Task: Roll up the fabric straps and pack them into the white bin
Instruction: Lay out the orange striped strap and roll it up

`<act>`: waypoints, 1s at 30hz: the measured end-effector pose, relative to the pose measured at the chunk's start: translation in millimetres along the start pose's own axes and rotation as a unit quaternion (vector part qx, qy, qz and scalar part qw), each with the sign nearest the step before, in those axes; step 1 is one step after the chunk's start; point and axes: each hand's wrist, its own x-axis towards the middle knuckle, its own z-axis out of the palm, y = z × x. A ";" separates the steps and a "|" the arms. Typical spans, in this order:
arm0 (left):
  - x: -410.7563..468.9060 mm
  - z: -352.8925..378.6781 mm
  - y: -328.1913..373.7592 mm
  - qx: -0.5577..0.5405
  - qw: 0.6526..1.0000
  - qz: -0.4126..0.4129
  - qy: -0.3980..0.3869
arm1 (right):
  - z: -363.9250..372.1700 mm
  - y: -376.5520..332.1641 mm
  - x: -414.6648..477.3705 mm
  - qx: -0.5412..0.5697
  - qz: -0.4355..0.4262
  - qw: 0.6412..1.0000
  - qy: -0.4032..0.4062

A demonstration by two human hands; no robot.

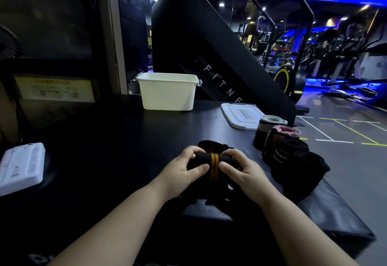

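Both hands are on the black strap (213,162) with the orange stripe, low in the middle of the dark padded bench (125,150). My left hand (184,168) curls round the left end of the roll, thumb on the front. My right hand (240,170) curls round the right end the same way. The roll sits between them and a loose tail runs off behind it, but black on black, I can't make out where it ends. There's more dark cloth under my wrists, too murky to tell what it is.

The white bin (167,92) stands well apart at the far edge, and I can't see inside it from here. A white lid (240,115) lies flat to its right. Just beside that, along the right edge, sits a cluster of rolled straps (280,140). One is grey-topped and one pink-topped; the rest are black and merge together, so I can't count them. Far left is a flat white case (21,165), clipped by the frame edge.
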 end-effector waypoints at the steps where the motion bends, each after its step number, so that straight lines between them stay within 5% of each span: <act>1: 0.3 -0.1 1.3 -0.002 1.000 -0.004 0.001 | 0.6 -0.3 -0.2 -0.002 -0.002 1.000 0.001; 14: -1.4 -0.4 2.9 0.062 0.998 0.023 0.007 | 0.1 1.9 -2.0 0.022 -0.008 1.000 -0.011; 30: 7.2 6.4 2.1 0.082 0.996 -0.041 0.018 | 2.5 6.6 0.9 -0.050 -0.049 0.998 0.005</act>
